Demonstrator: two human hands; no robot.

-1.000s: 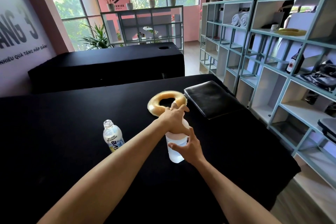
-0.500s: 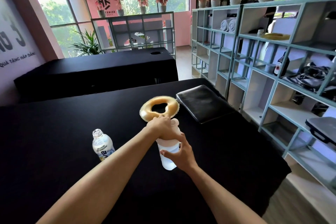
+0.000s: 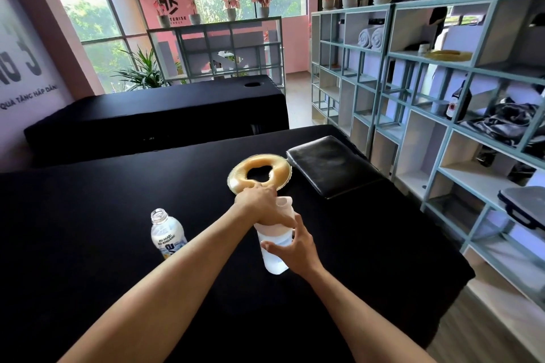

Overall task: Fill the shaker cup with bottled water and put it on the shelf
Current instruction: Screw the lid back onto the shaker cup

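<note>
A translucent shaker cup (image 3: 272, 259) with a pale pink lid stands on the black padded table (image 3: 88, 230) and holds water. My left hand (image 3: 261, 205) grips the lid from above. My right hand (image 3: 292, 247) wraps around the cup's body from the right. A clear water bottle (image 3: 166, 233) with a blue and yellow label stands uncapped to the left of the cup. The teal shelf unit (image 3: 442, 115) runs along the right side of the room.
A yellow ring cushion (image 3: 259, 174) and a black pad (image 3: 330, 165) lie on the table behind the cup. The shelf cubbies hold rolled towels (image 3: 370, 37), a dark bottle (image 3: 457, 103), dark cloth and a grey case (image 3: 522, 209). A second black table (image 3: 162, 115) stands behind.
Both hands stay on the cup. My left hand has shifted a little on the lid, showing more of its spout. The view has drifted slightly.
</note>
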